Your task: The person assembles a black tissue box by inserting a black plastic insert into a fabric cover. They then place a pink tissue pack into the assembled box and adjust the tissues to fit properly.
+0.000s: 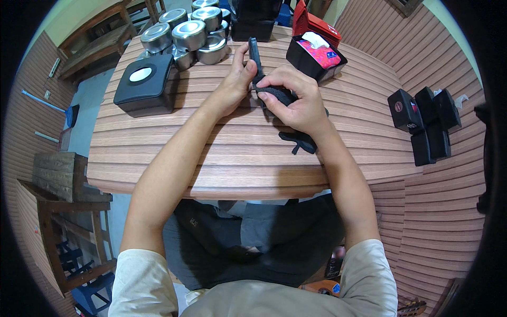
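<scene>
My left hand (236, 86) is closed around a slim dark slab (254, 53), held upright and seen nearly edge-on; its kind does not show clearly. Close against it, my right hand (297, 100) pinches a bunched black cloth (282, 95) between thumb and fingers. A loose end of black cloth (300, 140) hangs below the right hand over the table. Both hands are above the middle of the wood-patterned table (253, 171). Left of them stands a black tissue box (145, 92) with a pale oval opening.
Several round metal tins (189, 35) are stacked at the far left, beside black boxes (253, 24). At the far right, a black holder (304, 57) contains a pink tissue pack (321, 54), near a red container (318, 26). More black boxes (405, 111) are along the right.
</scene>
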